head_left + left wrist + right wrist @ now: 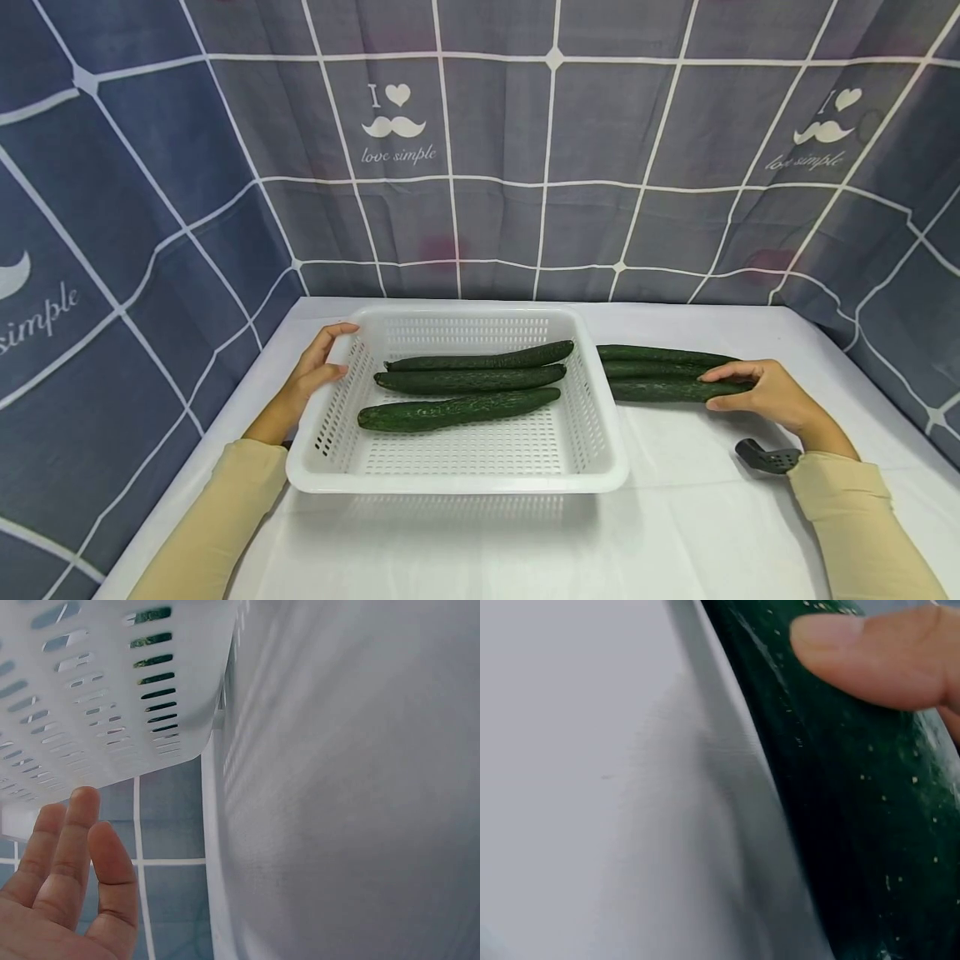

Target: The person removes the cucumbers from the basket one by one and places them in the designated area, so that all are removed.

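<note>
In the head view, a white plastic basket (465, 483) holds three dark green cucumbers (459, 411) lying side by side. My left hand (311, 375) holds the basket's left rim, thumb over the edge; the left wrist view shows three fingers (71, 859) by its slotted wall. Right of the basket, three more cucumbers (660, 354) lie together on the table. My right hand (768, 396) pinches the nearest cucumber (652, 390) near its right end. The thumb (870, 660) presses that cucumber's side in the right wrist view; the other fingers are mostly hidden there.
A white cloth (697, 500) covers the table. Grey-blue curtains (495, 217) with white lines hang behind it and along both sides. A black strap-like piece (767, 457) sticks out at my right wrist. The basket's right wall hides the left ends of the outside cucumbers.
</note>
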